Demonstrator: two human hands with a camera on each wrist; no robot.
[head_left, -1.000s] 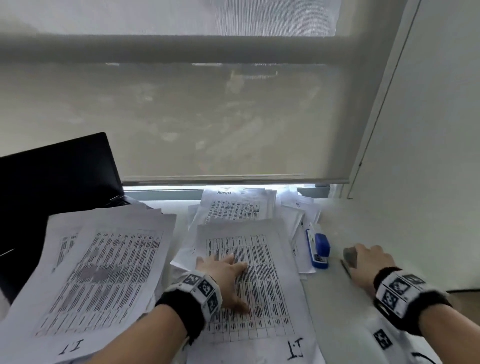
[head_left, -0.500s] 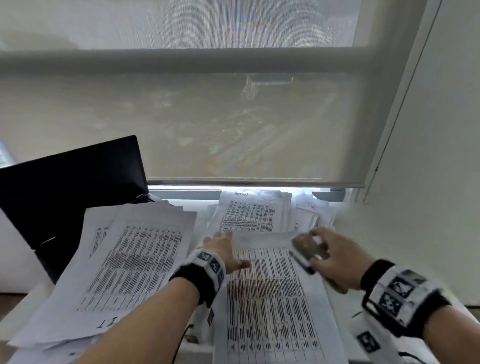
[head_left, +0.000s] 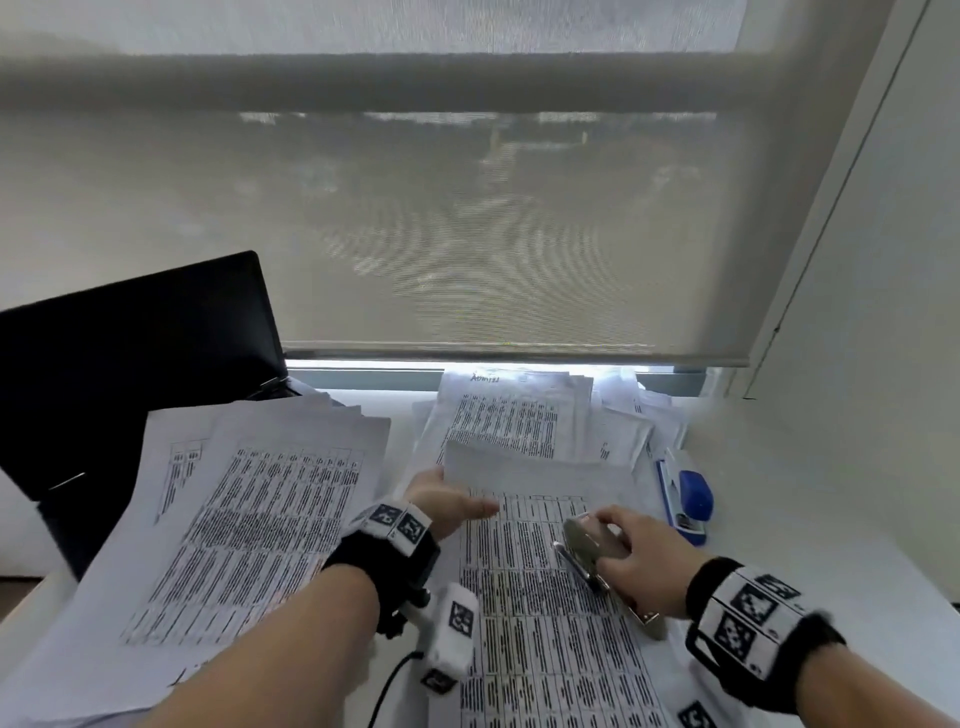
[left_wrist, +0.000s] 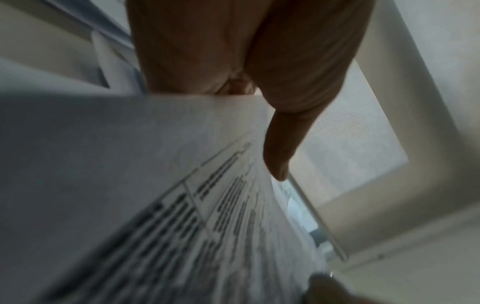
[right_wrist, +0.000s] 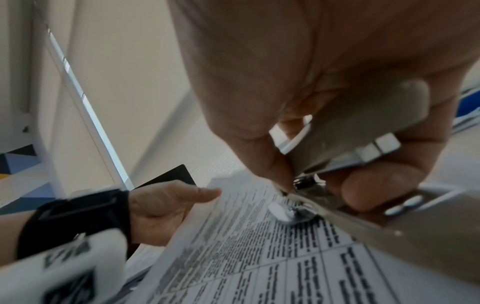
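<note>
A printed table sheet (head_left: 545, 613) lies in front of me on the desk. My left hand (head_left: 447, 506) pinches its far left corner, thumb on top (left_wrist: 280, 144), and that far edge is raised off the stack (left_wrist: 130, 185). My right hand (head_left: 634, 561) grips a grey metal stapler-like tool (head_left: 582, 540) just above the upper right part of the sheet. In the right wrist view the tool (right_wrist: 363, 127) has its nose down close to the print (right_wrist: 259, 257), the fingers (right_wrist: 376, 191) are wrapped round it, and the left hand (right_wrist: 161, 209) shows beyond.
A blue stapler (head_left: 688, 499) lies right of the sheet. More printed stacks sit at the left (head_left: 249, 519) and at the back (head_left: 509, 415). A black laptop (head_left: 130, 364) stands open at far left. A window blind (head_left: 467, 234) and a wall (head_left: 857, 312) close the desk.
The right hand has carried the metal tool from the bare desk at the right over onto the sheet. The left hand went from lying flat on the sheet to lifting its far corner.
</note>
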